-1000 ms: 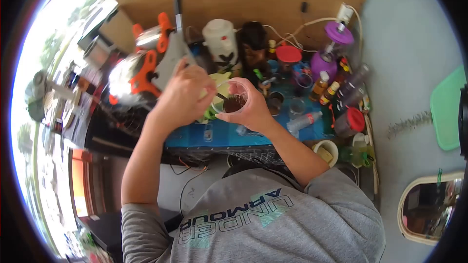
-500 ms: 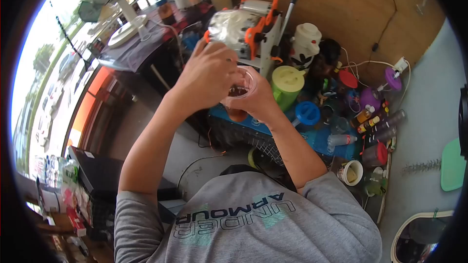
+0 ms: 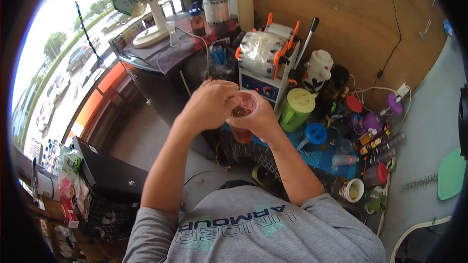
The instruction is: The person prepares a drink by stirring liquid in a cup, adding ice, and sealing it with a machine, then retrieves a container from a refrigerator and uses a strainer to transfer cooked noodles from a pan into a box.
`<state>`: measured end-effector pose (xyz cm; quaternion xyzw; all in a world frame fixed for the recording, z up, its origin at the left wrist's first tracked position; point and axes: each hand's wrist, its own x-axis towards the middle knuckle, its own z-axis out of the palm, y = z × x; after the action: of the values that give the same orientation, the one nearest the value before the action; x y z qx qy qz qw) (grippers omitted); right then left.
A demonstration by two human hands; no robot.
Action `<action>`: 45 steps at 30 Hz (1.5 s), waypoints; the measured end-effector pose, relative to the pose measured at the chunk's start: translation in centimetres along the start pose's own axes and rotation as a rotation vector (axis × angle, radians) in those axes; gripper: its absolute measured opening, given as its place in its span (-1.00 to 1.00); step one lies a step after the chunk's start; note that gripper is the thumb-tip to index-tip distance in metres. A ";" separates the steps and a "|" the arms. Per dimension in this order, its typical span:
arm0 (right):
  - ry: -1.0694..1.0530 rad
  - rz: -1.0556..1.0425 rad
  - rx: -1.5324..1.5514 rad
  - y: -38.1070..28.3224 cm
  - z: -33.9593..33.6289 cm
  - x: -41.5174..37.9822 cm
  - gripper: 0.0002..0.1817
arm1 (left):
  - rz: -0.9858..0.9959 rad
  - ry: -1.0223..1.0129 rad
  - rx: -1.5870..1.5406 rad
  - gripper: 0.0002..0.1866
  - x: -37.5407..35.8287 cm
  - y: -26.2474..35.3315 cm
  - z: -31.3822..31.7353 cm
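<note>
My right hand (image 3: 263, 122) wraps round a clear plastic cup (image 3: 243, 135) of reddish-brown drink, tilted so its open top faces me. Over the cup's left rim, my left hand (image 3: 210, 104) has its fingers curled and pressed together at the mouth. Whatever those fingers may hold is hidden. Just beyond both hands stands a cup sealing machine (image 3: 261, 85) with a roll of clear film (image 3: 263, 52), orange holders and a long lever. To the right of the cup is a green pitcher (image 3: 296, 112) with a pale yellow lid.
A blue-lidded pitcher (image 3: 314, 135) and several bottles (image 3: 373, 145) crowd the right side of the counter. Behind them is a white jug (image 3: 319, 68). On the dark cloth at left stand a white fan (image 3: 151, 24) and a spare film roll (image 3: 216, 9). A cable (image 3: 390, 58) hangs on the wooden wall.
The view has shifted, so the sealing machine sits lower and further right. My hands and the cup have come down, away from the film roll, showing more of the drink.
</note>
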<state>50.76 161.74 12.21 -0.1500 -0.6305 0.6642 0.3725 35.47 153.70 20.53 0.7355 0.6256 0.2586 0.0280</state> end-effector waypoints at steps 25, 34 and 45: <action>-0.081 0.027 0.003 2.6 -4.7 -1.2 -0.15 | -0.067 0.400 0.320 -0.81 -0.1 2.8 7.6; -0.104 0.055 -0.013 3.9 -5.9 -0.4 -0.18 | -0.159 0.449 0.211 -0.80 0.8 2.0 7.9; -0.103 0.019 -0.088 3.0 -5.9 0.5 -0.18 | -0.094 0.418 0.250 -0.81 0.9 0.9 8.1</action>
<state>53.48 166.60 8.58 -0.1377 -0.6760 0.6463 0.3261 39.72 156.59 14.20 0.6339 0.6786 0.3240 -0.1810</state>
